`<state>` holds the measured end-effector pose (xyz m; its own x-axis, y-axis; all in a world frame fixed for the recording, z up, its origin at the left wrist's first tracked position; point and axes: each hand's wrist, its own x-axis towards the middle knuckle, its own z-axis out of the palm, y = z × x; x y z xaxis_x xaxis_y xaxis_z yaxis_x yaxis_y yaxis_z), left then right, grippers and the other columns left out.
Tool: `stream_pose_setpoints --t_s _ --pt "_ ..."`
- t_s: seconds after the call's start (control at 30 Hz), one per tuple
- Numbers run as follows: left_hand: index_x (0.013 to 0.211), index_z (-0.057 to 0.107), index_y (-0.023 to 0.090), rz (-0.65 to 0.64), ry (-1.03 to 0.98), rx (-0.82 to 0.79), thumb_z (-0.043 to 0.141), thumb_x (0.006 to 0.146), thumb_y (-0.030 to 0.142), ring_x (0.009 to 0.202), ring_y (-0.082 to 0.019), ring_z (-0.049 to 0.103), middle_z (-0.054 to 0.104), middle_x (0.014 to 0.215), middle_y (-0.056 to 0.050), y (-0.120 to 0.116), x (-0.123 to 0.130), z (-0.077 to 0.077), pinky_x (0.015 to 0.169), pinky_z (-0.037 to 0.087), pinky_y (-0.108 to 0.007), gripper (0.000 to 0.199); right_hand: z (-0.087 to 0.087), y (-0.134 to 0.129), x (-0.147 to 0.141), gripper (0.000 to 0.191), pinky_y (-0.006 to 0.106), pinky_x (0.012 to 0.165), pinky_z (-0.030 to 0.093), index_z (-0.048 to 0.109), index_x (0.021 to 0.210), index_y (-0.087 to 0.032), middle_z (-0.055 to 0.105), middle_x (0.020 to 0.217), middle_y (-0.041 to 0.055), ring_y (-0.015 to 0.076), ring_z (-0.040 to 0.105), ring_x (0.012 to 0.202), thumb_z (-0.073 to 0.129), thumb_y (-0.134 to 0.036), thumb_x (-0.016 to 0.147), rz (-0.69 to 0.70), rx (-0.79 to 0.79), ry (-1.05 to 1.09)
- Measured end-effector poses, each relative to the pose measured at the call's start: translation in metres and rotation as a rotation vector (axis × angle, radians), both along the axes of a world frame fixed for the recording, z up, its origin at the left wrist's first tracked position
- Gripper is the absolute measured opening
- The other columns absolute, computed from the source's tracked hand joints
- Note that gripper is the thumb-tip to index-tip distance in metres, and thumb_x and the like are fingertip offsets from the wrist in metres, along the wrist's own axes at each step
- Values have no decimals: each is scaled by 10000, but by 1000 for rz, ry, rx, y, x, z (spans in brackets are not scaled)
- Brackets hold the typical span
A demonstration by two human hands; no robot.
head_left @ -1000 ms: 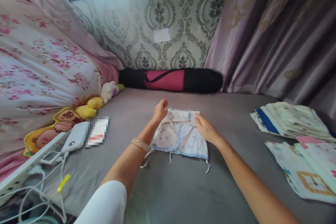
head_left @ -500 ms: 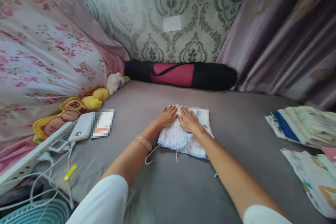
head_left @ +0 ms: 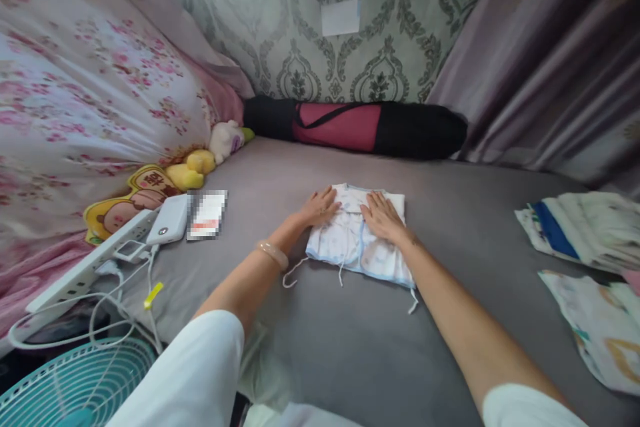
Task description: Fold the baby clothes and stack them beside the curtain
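A small white garment with pale blue edging [head_left: 345, 240] lies folded on the grey bed sheet [head_left: 340, 340], its thin white ties trailing from the near edge. My left hand [head_left: 321, 205] rests flat on its upper left side, fingers stretched out, a pale bangle on the wrist. On the upper right part lies my right hand [head_left: 384, 217], palm down with the fingers extended. Neither hand grips the cloth.
Folded cloths [head_left: 590, 230] and a patterned cloth [head_left: 600, 327] lie at the right. On the left are a power strip [head_left: 95, 260], a power bank [head_left: 169, 219], plush toys [head_left: 187, 173] and a teal fan [head_left: 75, 380]. A black and red bag [head_left: 340, 127] lies along the wall.
My hands have moved apart across the garment, the right one shifting to the right. The camera view has tilted downward, showing more of the fan.
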<state>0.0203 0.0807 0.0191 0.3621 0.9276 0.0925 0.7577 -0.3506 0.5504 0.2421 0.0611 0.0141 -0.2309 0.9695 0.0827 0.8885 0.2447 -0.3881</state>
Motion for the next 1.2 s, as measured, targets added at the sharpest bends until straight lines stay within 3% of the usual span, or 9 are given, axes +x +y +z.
stream_pose_setpoints --t_s 0.17,0.3,0.4,0.5,0.73,0.83,0.97,1.07,1.2 --pt "1262 538 99 45 -86 6 449 923 367 1129 -242 553 595 1273 -167 -27 -22 21 951 430 -348 441 14 -21 35 533 362 1148 301 454 1412 -91 409 1507 164 227 363 1404 321 -375 981 -19 70 273" --pt "1007 661 144 166 -28 -91 438 889 485 804 -197 595 669 870 -63 -76 -48 43 706 454 -291 425 22 -69 74 379 323 874 491 610 1204 -155 691 1140 135 223 654 1019 464 -335 903 -220 87 297" --pt "873 670 152 217 -13 -227 467 843 577 681 -174 571 644 718 -30 -107 -55 52 596 406 -257 472 28 -106 88 334 278 692 445 677 883 -172 717 820 94 206 661 784 435 -399 920 -332 -33 156" --pt "796 663 153 231 -39 -346 514 784 643 613 -163 563 637 654 -24 -126 -49 53 541 374 -241 512 34 -134 83 406 263 606 367 638 716 -195 689 725 72 193 630 700 447 -494 912 -353 -177 33" --pt "650 587 164 278 -96 -386 609 712 549 503 -123 497 552 508 18 -134 -34 46 499 327 -223 390 38 -156 58 218 252 581 306 612 751 -200 681 770 61 176 611 721 550 -375 866 -341 -155 -28" --pt "769 587 155 316 -322 -471 629 720 470 484 -114 489 551 521 23 -135 -34 44 479 341 -219 322 42 -156 56 176 233 549 332 570 752 -194 638 650 32 146 578 613 539 -320 870 -389 -226 152" --pt "935 532 162 430 -560 -551 653 749 362 462 -93 462 562 589 26 -140 -35 43 440 333 -212 298 50 -157 53 140 197 402 303 479 984 -195 516 493 -72 107 457 411 535 -276 884 -472 -459 575" --pt "959 504 184 422 -563 -535 632 774 295 467 -88 446 555 603 33 -144 -35 44 431 310 -210 250 53 -160 52 179 167 353 274 424 1010 -201 488 495 -98 82 423 383 538 -201 871 -465 -475 675" --pt "1014 484 220 306 -466 -470 604 769 292 487 -98 437 503 561 75 -155 -37 49 449 307 -206 283 50 -169 56 176 153 335 268 412 993 -210 500 513 -99 66 398 370 516 -163 859 -419 -484 632"
